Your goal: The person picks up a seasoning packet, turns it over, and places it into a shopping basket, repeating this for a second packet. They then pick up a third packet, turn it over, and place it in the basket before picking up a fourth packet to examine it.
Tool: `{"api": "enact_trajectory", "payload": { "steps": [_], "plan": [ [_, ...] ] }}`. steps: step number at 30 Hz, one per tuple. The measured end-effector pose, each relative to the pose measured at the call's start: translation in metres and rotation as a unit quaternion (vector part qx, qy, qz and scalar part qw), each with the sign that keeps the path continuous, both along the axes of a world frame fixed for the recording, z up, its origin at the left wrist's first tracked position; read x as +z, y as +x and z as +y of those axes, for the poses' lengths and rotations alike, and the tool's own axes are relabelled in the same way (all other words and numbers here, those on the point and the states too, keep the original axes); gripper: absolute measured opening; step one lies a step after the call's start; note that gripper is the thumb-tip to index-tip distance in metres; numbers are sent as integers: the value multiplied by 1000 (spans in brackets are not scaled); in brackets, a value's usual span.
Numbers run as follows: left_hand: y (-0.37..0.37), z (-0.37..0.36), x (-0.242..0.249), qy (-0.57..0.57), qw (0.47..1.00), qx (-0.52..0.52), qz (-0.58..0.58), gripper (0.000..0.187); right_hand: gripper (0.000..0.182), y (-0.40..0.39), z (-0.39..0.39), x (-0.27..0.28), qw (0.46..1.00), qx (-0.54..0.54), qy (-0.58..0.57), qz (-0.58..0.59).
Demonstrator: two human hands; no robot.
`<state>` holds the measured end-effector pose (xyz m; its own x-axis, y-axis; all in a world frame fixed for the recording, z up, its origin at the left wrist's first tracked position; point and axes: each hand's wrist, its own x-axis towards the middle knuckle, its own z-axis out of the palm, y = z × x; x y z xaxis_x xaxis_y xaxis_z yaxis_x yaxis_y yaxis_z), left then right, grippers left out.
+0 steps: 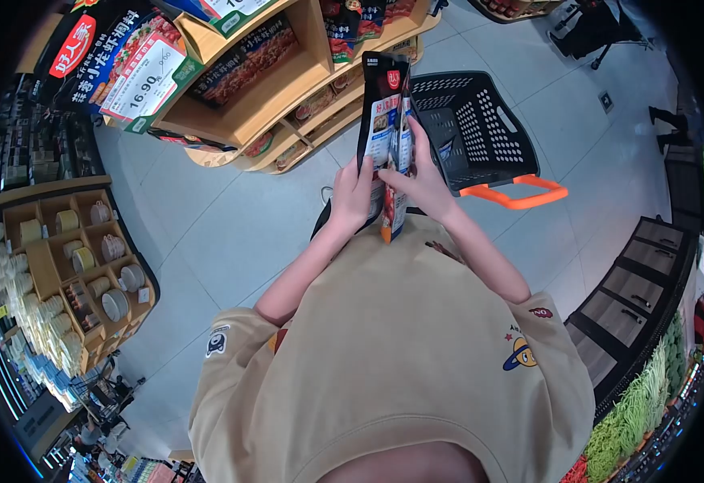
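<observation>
My left hand (351, 196) is closed on a dark seasoning pouch (380, 121) with a red logo near its top and small print below. In my right hand (426, 179) is a second seasoning pouch (392, 221), turned nearly edge-on, with an orange lower corner. Both pouches stand upright side by side in front of my chest, their lower parts partly covered by my fingers. Just beyond my right hand is a black shopping basket (493, 133) with an orange handle (521, 196). A small item (446, 150) lies in it.
A wooden display shelf (267, 68) with pouches and a 16.90 price sign (151, 80) stands ahead on the left. Cups and bowls fill a rack (42, 249) at left. Dark cabinets (634, 282) and vegetables (629, 423) line the right side. Another person (593, 32) is at the upper right.
</observation>
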<state>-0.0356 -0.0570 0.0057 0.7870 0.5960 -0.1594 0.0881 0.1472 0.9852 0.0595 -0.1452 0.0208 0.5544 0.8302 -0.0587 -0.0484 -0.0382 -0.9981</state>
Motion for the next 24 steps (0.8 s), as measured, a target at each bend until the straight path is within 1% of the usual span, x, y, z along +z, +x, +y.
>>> {"api": "enact_trajectory", "payload": {
  "steps": [1,2,3,4,6,7,8,10,12,13,14,17,19,22,24],
  "plan": [
    [-2,4,-4,49,998,0,38,33,75,4,-5,-1,999,11,-14,40],
    [-5,9,-6,96,992,-1,76,33,75,9,-9,-7,999,11,-15,41],
    [-6,12,-4,64,997,14,36,34,66,16,-16,-18,992,-2,3,123],
    [-8,14,0,65,997,12,36,34,58,24,-24,-27,978,-15,21,205],
    [-14,18,11,-10,999,45,-26,36,36,38,-46,-40,928,-83,-14,363],
    [-17,23,20,-33,998,44,-20,37,28,52,-55,-51,919,-109,-2,379],
    [-22,33,9,-58,996,53,-36,37,23,62,-65,-61,908,-134,10,396],
    [-30,51,2,-151,983,103,-34,38,21,70,-74,-40,903,-197,52,379],
    [-38,59,5,-208,967,134,-67,40,31,86,-88,-48,886,-152,137,416],
    [-42,65,0,-229,959,157,-60,42,34,90,-91,-51,869,-142,153,448],
    [-46,70,-5,-240,955,161,-63,42,37,92,-94,-55,851,-132,169,480],
    [-56,76,-18,-263,950,147,-84,42,39,92,-97,-55,839,-124,197,492],
    [-58,74,-23,-280,945,149,-81,42,39,95,-100,-67,836,-120,201,496],
    [-59,69,-20,-307,937,150,-71,41,38,93,-100,-70,832,-109,213,500],
    [-59,67,-24,-336,929,128,-83,41,39,92,-99,-69,811,-72,231,532]
  ]
}}
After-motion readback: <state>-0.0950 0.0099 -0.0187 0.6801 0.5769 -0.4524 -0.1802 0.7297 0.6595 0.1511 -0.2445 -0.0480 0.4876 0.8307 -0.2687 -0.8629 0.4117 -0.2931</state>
